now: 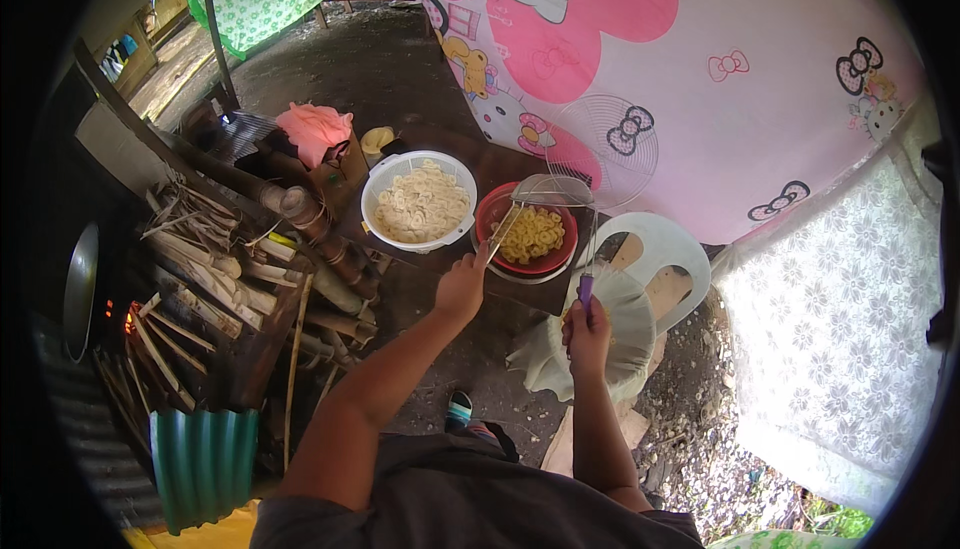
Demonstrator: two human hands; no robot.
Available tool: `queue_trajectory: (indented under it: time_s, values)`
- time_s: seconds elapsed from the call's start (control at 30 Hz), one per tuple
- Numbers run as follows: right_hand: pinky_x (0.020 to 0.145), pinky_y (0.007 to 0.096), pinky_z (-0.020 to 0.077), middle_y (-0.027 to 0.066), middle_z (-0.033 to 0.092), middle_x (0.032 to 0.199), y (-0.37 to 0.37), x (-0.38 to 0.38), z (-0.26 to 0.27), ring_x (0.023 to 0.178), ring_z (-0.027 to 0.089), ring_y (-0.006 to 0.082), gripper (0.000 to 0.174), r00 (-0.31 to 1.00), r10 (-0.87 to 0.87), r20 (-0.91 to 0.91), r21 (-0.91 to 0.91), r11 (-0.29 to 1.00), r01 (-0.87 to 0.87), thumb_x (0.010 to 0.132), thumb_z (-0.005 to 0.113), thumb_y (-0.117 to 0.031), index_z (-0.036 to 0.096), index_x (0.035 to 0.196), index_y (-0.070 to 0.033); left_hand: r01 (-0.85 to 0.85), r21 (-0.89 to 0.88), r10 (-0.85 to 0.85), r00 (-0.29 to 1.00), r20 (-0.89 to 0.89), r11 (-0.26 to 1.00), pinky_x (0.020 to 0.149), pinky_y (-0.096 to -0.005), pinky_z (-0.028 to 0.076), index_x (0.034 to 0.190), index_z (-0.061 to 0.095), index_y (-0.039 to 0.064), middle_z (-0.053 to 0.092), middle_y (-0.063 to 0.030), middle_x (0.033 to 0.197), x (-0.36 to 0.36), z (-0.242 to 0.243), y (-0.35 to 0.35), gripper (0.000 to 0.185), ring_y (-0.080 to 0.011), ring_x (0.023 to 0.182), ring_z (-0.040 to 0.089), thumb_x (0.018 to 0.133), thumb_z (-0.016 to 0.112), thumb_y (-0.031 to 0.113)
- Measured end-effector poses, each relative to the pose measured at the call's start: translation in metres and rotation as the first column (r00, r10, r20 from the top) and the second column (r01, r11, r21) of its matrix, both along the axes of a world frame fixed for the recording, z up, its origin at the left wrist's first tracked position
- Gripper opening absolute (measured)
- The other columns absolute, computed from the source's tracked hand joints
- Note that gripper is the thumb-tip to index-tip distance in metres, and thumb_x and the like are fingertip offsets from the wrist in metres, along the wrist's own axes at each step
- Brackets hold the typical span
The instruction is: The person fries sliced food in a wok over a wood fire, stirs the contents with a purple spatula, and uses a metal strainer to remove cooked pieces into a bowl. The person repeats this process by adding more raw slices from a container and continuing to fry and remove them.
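My left hand [460, 292] grips the metal handle of a mesh strainer [555, 190], whose bowl is over the far rim of a red plastic basin [495, 207]. Yellow sliced rings [531, 237], like banana slices, lie in that basin. In my right hand [587, 339] is the purple handle of a round spiral wire skimmer [600, 151]; its wire head reaches beyond the strainer, in front of the printed sheet. Beneath my right hand is a round container lined with pale cloth [626, 301], its contents mostly hidden. Left of the basin, a white colander [365, 196] holds pale round slices.
Burning firewood [131, 316] glows at the left beside a dark wok [81, 294]. Split wood and bamboo [225, 286] are stacked nearby. A white plastic seat with cutouts [694, 256] stands at right. A pink printed sheet [675, 98] hangs ahead. Green corrugated sheet [202, 466] is lower left.
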State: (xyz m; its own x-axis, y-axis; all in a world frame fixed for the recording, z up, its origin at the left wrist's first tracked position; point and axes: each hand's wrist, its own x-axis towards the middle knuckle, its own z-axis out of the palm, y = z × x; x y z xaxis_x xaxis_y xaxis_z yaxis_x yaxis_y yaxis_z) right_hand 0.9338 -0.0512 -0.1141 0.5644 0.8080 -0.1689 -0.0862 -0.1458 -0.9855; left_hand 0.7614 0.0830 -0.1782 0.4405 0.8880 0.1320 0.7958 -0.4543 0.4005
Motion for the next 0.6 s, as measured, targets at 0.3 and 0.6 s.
queue_trajectory:
  time_s: [0.3,0.6]
  values:
    - [0.05,0.0286,0.0436,0.0075,0.059,0.072,0.058,-0.003,-0.002,0.056,0.055,0.0142,0.032,0.939,0.209,0.273,-0.14,0.974,-0.176,0.092,0.05,-0.018,0.052,0.118,0.0,-0.28,-0.43,0.482,0.726,0.49,0.859,0.072,-0.0413,0.049,0.125,0.04,0.0,0.063,-0.021,0.091,-0.066,-0.001,0.015,0.047,-0.0349,0.084,0.062,0.084,0.058,0.012]
    - [0.057,0.0364,0.0453,0.016,0.059,0.076,0.102,-0.015,-0.055,0.066,0.059,0.0285,0.028,0.802,0.327,0.499,-0.21,0.944,-0.254,0.09,0.05,-0.018,0.054,0.113,-0.002,-0.041,-0.749,0.71,0.358,0.607,0.661,0.056,-0.0301,0.046,0.105,0.048,0.001,0.057,-0.0064,0.076,-0.125,0.038,0.005,0.021,-0.013,0.064,0.054,0.089,0.053,0.012]
